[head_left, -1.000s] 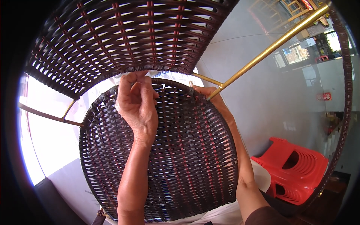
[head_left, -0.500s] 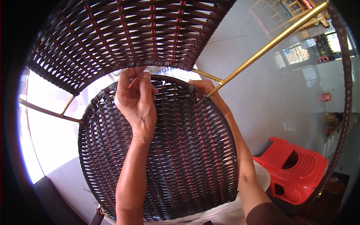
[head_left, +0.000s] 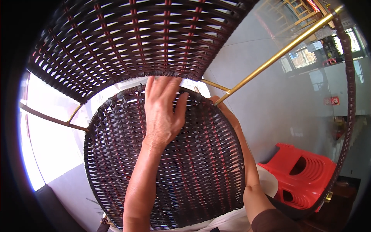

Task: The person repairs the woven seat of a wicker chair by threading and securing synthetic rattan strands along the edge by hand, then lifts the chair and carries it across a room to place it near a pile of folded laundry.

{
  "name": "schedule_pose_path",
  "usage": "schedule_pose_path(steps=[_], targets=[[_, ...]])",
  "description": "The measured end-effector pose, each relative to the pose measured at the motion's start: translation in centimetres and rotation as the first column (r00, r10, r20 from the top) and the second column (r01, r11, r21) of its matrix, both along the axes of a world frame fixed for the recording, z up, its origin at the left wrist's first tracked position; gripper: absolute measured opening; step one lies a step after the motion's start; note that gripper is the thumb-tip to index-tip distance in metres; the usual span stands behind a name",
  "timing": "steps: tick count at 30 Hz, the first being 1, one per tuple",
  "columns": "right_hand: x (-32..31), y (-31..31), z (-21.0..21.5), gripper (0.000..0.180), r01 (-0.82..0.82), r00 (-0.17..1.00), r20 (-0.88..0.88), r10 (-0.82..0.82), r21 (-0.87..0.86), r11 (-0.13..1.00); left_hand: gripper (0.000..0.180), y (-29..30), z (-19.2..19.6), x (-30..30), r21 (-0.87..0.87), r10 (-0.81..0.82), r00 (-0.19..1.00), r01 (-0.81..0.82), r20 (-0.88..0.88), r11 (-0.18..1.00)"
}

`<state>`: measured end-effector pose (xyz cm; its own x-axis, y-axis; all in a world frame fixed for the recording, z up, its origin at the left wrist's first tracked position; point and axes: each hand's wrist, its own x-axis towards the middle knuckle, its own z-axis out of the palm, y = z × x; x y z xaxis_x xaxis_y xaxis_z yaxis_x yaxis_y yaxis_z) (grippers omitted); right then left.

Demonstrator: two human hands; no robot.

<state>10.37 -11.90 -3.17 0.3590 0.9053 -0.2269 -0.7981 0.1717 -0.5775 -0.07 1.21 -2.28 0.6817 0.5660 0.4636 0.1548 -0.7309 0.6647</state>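
A woven chair fills the middle of the view, with a dark brown, red-streaked seat (head_left: 185, 162) and a matching backrest (head_left: 127, 42) beyond it. My left hand (head_left: 162, 112) lies over the seat's far rim, its fingers stretched out and thumb apart; the fingertips reach the gap below the backrest. Under the far right of the seat is my right hand (head_left: 219, 102), mostly hidden by the weave, so its fingers and anything in them cannot be made out. A gold metal bar (head_left: 278, 56) of the chair frame rises beside it.
At the right, a red plastic stool (head_left: 299, 170) stands on the grey floor (head_left: 262, 104). The chair's dark wrapped armrest (head_left: 351, 89) curves along the right side. Wooden frames (head_left: 297, 15) stand far off at the upper right. Bright light comes in at the left.
My left hand has gone from closed fingers at the rim to stretched fingers, slightly further right. My right hand has slipped lower behind the seat. The chair has shifted slightly in view.
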Motion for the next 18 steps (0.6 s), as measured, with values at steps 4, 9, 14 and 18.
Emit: schedule_pose_path(steps=[4, 9, 14, 18], targets=[[-0.9, -0.2, -0.6, 0.016, 0.127, 0.992, 0.022, -0.127, 0.008, 0.992, 0.024, -0.2, 0.2, 0.1, 0.091, -0.055, 0.987, 0.069, -0.148, 0.993], [0.3, 0.5, -1.4, 0.035, -0.028, 1.0, 0.012, 0.029, -0.051, 0.998, 0.022, 0.0, -0.1, 0.1, 0.075, -0.052, 0.989, 0.062, -0.14, 0.995], [2.0, 0.9, -3.8, 0.043, -0.206, 0.976, 0.067, 0.206, -0.006, 0.979, 0.019, 0.2, 0.0, 0.2, 0.091, -0.05, 0.992, 0.061, -0.112, 0.994], [2.4, 0.9, -4.4, 0.041, -0.203, 0.975, 0.086, 0.205, -0.024, 0.979, 0.019, 0.2, -0.1, 0.3, 0.099, -0.049, 0.995, 0.058, -0.093, 0.993]])
